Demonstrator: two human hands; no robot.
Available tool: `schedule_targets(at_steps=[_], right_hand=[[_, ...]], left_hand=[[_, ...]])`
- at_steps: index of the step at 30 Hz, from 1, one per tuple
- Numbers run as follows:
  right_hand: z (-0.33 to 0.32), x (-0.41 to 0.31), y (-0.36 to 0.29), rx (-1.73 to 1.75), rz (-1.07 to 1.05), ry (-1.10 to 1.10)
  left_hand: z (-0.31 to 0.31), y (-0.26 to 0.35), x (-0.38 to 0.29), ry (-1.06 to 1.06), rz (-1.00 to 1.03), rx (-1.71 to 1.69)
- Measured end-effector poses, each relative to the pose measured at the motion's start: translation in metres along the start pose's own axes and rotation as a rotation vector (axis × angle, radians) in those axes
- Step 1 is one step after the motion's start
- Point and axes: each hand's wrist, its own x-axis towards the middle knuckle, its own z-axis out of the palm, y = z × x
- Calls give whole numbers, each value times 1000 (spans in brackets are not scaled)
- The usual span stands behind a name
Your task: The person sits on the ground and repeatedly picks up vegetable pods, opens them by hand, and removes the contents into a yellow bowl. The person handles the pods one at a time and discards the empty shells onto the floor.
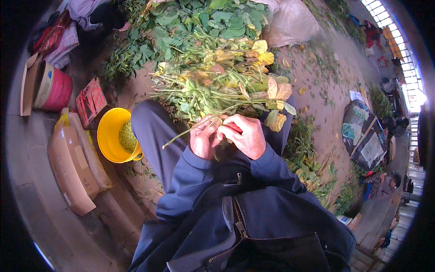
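My left hand grips a green plant stem, whose bare end points out to the lower left. Close against it, the fingers of my right hand are curled around a small red-handled tool; its working end is hidden. Just beyond both hands, between my knees, lies a heap of cut bean plants with green and yellowed leaves. Beside my left knee a yellow plastic bucket leans slightly and holds green pods or beans.
On the left are a cardboard box, a red crate-like box and a pink-and-white bucket. A translucent plastic sack lies beyond the heap. A dark patched bundle lies right. A person sits far right.
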Motion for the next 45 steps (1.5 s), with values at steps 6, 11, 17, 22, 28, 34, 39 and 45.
schedule_targets(at_steps=[6, 11, 17, 22, 28, 34, 39, 45], right_hand=[[-3, 5, -8, 370, 323, 19], [-21, 14, 5, 833, 523, -79], [-31, 20, 11, 1039, 579, -133], [-31, 18, 21, 1142, 600, -177], [-33, 18, 25, 1271, 614, -200], [-33, 20, 26, 1393, 666, -194], [-35, 21, 24, 1297, 672, -228], [-33, 21, 8, 1044, 712, -153]], left_hand=[[4, 3, 1, -39, 22, -67], [-7, 4, 0, -24, 6, -154], [-31, 3, 13, 22, 123, -264], [-9, 18, 18, 117, 54, -145], [-3, 15, 22, 19, 48, -131], [-4, 9, 24, -45, -23, -272], [-1, -1, 17, -104, 47, 207], [6, 3, 14, -34, 258, 605]])
